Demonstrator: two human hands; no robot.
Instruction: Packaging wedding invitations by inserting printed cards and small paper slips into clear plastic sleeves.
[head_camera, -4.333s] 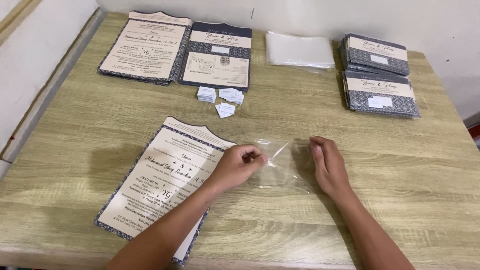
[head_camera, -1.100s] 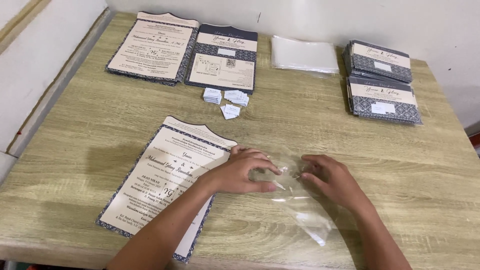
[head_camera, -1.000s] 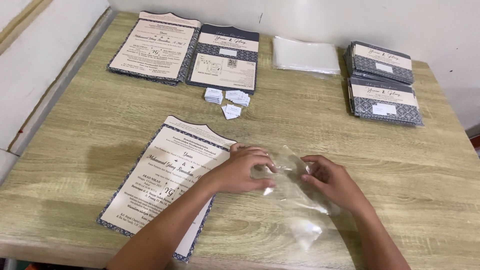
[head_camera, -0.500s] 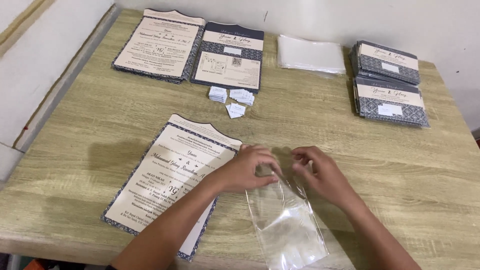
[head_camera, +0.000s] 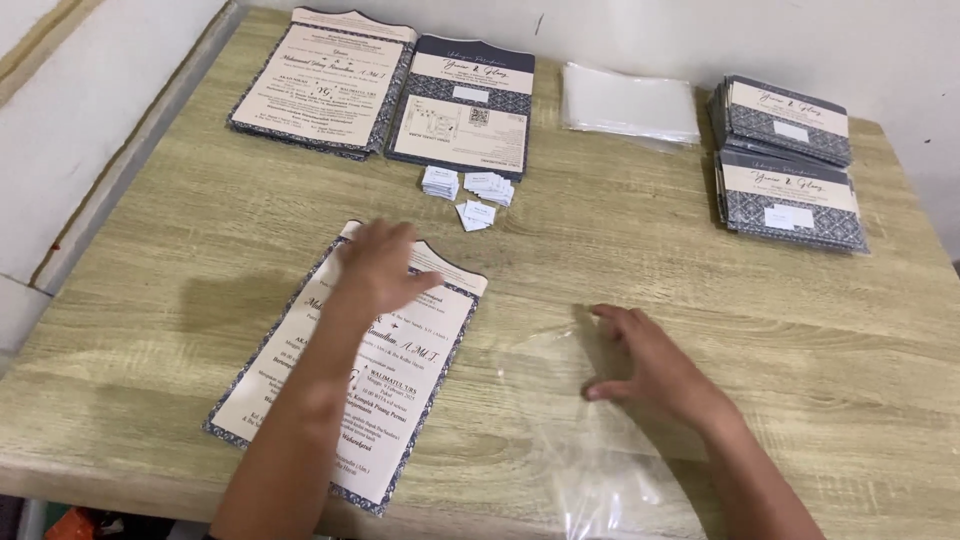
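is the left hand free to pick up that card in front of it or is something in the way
Probably yes. The left hand already rests flat on the top edge of the card, with nothing lying over the card. The clear plastic sleeve lies apart, under the right hand.

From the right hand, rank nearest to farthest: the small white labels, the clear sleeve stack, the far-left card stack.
Measured from the right hand:
1. Small white labels, mid-table, up and left.
2. Clear sleeve stack, far edge, straight ahead.
3. Far-left card stack, far left corner.

My left hand now rests on the invitation card; only my right hand touches the clear plastic sleeve.
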